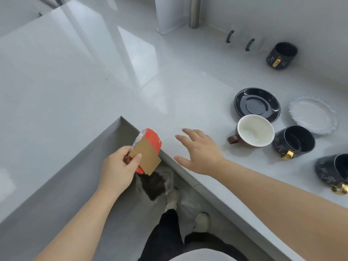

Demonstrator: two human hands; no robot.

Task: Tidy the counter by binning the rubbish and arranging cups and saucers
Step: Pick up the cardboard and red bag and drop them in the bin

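My left hand (117, 170) grips a bundle of rubbish (147, 151): a red wrapper and a brown card piece, held off the counter's inner corner, above a bin with a grey liner (157, 183) on the floor. My right hand (199, 151) hovers open over the white counter (169, 95), fingers spread, holding nothing. To its right stand a brown cup with a white inside (254, 130), a black saucer (257, 104), a white lacy saucer (313, 114) and three dark cups with gold handles (293, 141) (334, 171) (281, 55).
Two clear glass mugs with green handles (243, 41) stand at the back by the wall. A metal post (194, 12) and a white box (169, 14) rise at the far edge. My feet (201, 222) are on the grey floor beside the bin.
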